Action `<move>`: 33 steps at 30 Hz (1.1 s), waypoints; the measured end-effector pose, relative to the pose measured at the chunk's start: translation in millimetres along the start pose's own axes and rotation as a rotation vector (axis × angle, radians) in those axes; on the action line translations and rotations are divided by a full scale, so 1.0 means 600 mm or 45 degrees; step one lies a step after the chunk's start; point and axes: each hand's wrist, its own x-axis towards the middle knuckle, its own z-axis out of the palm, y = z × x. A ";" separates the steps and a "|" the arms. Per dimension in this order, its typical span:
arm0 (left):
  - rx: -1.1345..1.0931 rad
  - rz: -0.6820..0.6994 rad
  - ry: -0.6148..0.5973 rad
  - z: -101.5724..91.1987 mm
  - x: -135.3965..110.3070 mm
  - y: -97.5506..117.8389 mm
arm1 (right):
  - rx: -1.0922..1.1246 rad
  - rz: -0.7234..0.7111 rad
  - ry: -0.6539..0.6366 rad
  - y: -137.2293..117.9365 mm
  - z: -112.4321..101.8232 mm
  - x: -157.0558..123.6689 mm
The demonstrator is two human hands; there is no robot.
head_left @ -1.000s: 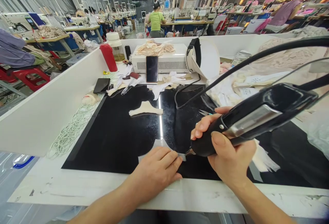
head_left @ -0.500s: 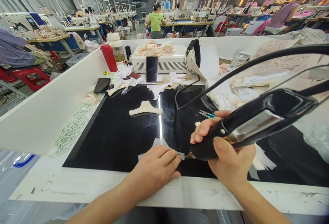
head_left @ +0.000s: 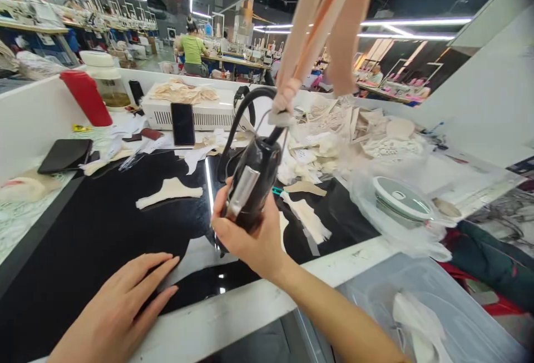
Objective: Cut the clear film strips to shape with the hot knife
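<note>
My right hand [head_left: 250, 238] is wrapped round a black hand-held tool [head_left: 251, 182] with a metal plate and a black cord; its tip points down at the black work surface [head_left: 104, 224]. My left hand [head_left: 114, 310] lies flat and open, fingers stretched out, on a thin grey translucent sheet piece [head_left: 200, 254] near the front edge. A cream fabric cut-out [head_left: 169, 192] lies further back on the black surface.
A white machine [head_left: 196, 110] with a phone [head_left: 183, 124] leaning on it stands at the back. A red bottle [head_left: 85, 96] and a dark wallet [head_left: 64, 155] are at left. Heaped cream fabric pieces [head_left: 334, 135] and a round lidded container [head_left: 400, 199] lie right. Peach straps [head_left: 325, 24] hang overhead.
The view has swung to the right. My right hand has turned the tool from lying sideways to nearly upright. My left hand has slid left and back along the sheet.
</note>
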 end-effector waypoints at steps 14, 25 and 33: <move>-0.249 -0.346 -0.073 -0.041 0.000 0.063 | 0.384 -0.006 -0.096 0.031 0.067 -0.030; -0.404 -0.494 -0.085 -0.033 0.004 0.068 | 0.450 -0.006 -0.118 0.046 0.091 -0.031; -0.530 -0.558 0.012 -0.041 0.003 0.069 | 0.475 -0.009 -0.152 0.057 0.096 -0.037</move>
